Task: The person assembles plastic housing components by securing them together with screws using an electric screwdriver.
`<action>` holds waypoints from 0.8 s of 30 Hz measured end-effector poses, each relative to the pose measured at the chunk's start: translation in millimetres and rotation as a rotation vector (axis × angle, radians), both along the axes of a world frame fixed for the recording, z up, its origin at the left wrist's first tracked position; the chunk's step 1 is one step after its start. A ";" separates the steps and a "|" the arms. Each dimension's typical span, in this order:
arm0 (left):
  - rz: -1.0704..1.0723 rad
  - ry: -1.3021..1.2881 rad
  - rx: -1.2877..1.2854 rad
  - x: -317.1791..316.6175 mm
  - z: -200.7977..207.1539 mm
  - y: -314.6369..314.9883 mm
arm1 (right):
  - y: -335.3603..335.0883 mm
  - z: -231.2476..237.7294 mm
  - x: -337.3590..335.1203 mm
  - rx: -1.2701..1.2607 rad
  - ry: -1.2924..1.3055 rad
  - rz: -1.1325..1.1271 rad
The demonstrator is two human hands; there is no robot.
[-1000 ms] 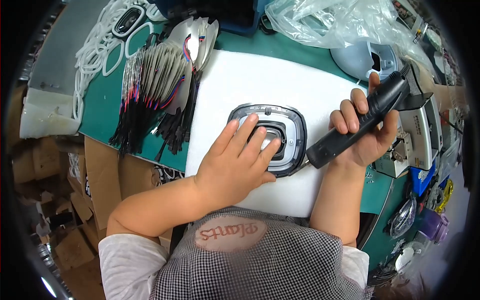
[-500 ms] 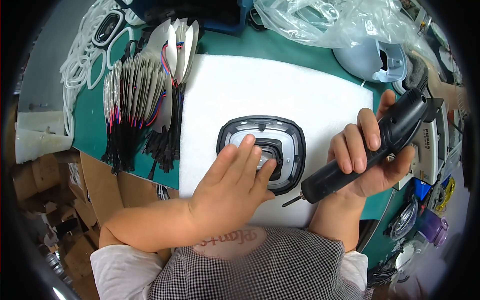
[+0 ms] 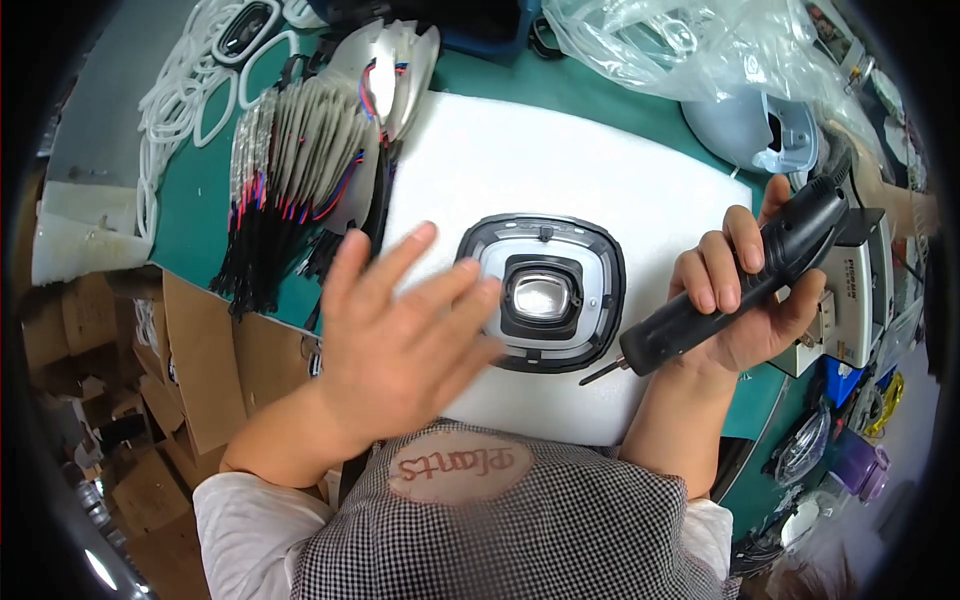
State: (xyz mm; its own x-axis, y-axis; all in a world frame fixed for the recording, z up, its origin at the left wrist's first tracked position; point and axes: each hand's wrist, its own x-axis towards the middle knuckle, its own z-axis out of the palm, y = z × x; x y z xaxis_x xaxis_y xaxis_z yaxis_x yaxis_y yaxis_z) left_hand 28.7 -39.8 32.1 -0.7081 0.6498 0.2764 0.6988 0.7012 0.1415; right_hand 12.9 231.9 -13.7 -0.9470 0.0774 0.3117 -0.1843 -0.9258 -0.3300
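On a white foam sheet lies a rounded-square part with a black rim, a pale grey inner ring and a clear lens in the middle. My left hand is over its left side, fingers spread and slightly blurred, holding nothing. Whether the fingertips touch the part I cannot tell. To the right, my right hand is wrapped round a black electric screwdriver. Its bit points down and left, beside the part's lower right corner and apart from it.
Left of the foam stands a row of grey flat pieces with red, blue and black wires. White cords lie beyond. A clear plastic bag and a pale blue shell are at the back right. Cardboard boxes sit lower left.
My left hand has moved left off the middle of the part, uncovering the lens, and its fingers have spread. My right hand still holds the screwdriver. The whole view has shifted slightly.
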 end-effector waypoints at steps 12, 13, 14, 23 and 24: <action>0.449 0.276 0.199 -78.5 46.4 -138.3 | 4.1 -20.2 2.4 0.023 -0.069 -0.026; 0.497 0.296 0.189 -87.0 48.3 -153.1 | 4.2 -19.6 1.8 0.027 -0.088 -0.025; 0.542 0.314 0.181 -96.4 50.3 -164.4 | 5.0 -19.3 1.3 0.031 -0.108 -0.029; 0.559 -0.173 0.276 -212.8 48.4 -162.6 | 8.4 -29.8 -10.7 0.044 -0.215 -0.077; 0.548 -0.276 0.213 -228.0 48.0 -156.5 | 9.5 -28.0 -10.1 0.065 -0.207 -0.072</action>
